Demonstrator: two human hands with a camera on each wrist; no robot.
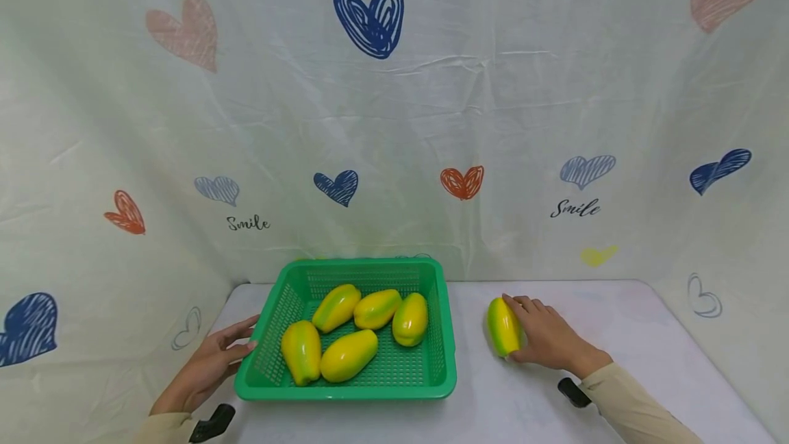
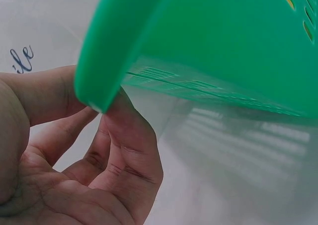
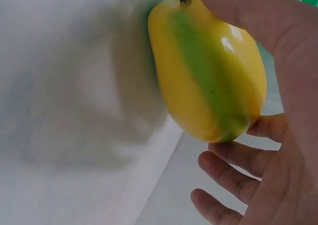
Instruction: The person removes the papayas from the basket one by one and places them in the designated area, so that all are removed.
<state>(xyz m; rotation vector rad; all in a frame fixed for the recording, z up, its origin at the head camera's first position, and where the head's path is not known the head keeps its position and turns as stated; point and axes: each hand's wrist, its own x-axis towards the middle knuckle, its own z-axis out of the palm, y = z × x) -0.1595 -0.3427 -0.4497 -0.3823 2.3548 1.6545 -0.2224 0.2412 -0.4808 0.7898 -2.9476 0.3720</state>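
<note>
A green plastic basket (image 1: 345, 393) stands on the table with several yellow-green papayas (image 1: 348, 356) in it. My left hand (image 1: 206, 367) is at the basket's left side. In the left wrist view, thumb and fingers pinch the basket's rim (image 2: 112, 46). To the right of the basket, my right hand (image 1: 551, 336) holds another papaya (image 1: 503, 327) by its two ends. The right wrist view shows the thumb at the stem end of this papaya (image 3: 208, 76) and fingertips at the other end. Its palm-side contact is partly hidden.
A white cloth covers the table (image 1: 493, 403). Behind and around it hangs a pale curtain (image 1: 394, 115) printed with hearts and the word "Smile". Black camera straps (image 1: 573, 392) sit on the wrists.
</note>
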